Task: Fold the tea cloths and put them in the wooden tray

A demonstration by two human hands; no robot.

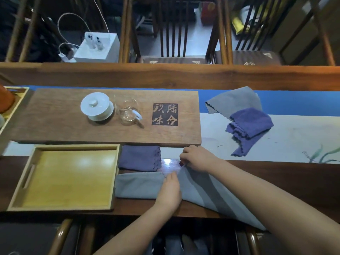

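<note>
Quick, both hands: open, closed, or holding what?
Left hand: open, pressing flat on the grey cloth.
Right hand: closed, pinching a raised edge of the same grey cloth.

Table: tray, cloths, board.
</note>
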